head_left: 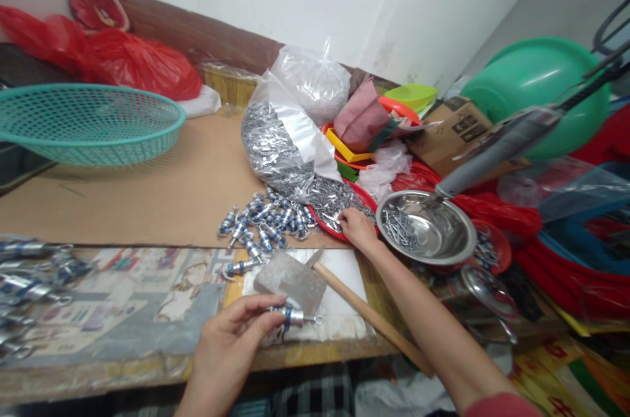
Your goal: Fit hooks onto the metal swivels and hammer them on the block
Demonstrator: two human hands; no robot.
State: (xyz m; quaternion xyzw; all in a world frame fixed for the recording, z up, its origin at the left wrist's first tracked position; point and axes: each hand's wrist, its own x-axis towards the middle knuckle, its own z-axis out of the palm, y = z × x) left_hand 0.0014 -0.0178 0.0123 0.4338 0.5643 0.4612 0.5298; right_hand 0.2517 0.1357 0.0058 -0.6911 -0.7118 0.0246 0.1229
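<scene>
My left hand [236, 331] pinches a small metal cylinder with a blue band and an eye-ended rod [295, 316], held level just in front of a grey metal block [290, 282]. Over a red tray [335, 230] heaped with small silvery metal pieces [339, 200], my right hand [358, 228] reaches in with its fingertips closed together at the pile's edge. Whether a piece is between those fingertips is too small to make out. A hammer with a wooden handle [371, 315] lies right of the block. Several similar blue-banded cylinders [268, 220] are piled beyond it.
Right of the tray stands a steel bowl [465, 249] of long pins [401, 228]. Behind it are a bulging plastic bag of metal pieces [275, 148] and a cardboard box [457, 128]. A turquoise basket [98, 125] sits at left, near more cylinders [29, 285]. A grey-handled tool [502, 151] slants over the bowl.
</scene>
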